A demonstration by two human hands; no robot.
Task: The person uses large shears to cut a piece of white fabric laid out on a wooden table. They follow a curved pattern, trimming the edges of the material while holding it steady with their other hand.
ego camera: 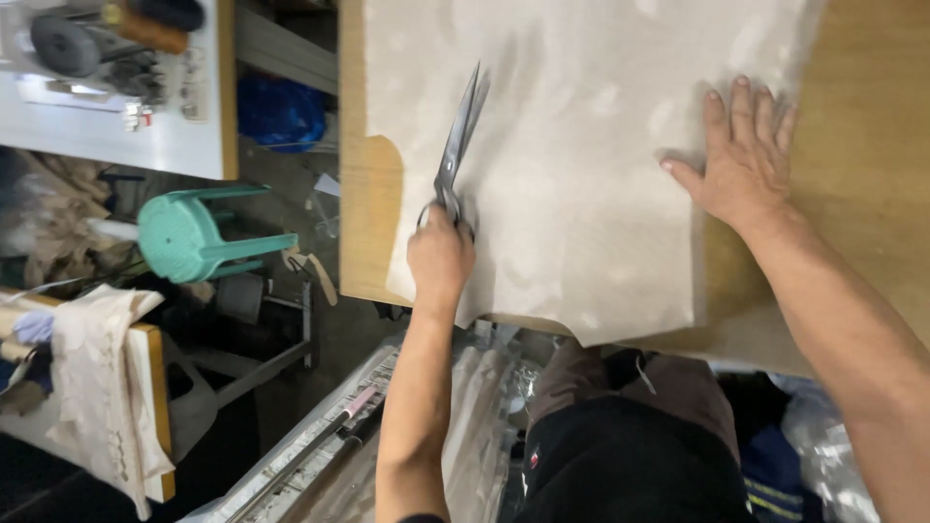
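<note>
So here's the view looking straight down: a big sheet of pale beige fabric is spread flat over a wooden worktop, covering most of it and hanging a little past the near edge. The left hand is wrapped around the handles of a pair of long metal scissors, fingers curled through the loops, so it's closed on them. The blades point away from the person, lying across the left part of the fabric, and they look only slightly parted, pretty much together near the tips. The right hand is flat on the cloth near its right edge, palm down, fingers spread and stretched out, pressing it onto the wood. The two hands are well apart with a wide stretch of fabric between them.

Off to the left of the worktop, down on the floor, there's a green plastic stool tipped on its side. Farther left is a white table with dark tools and bits on it, too cluttered to make out. In the lower left, another piece of light cloth is draped over a board edge. The person's dark clothing shows at the bottom.
</note>
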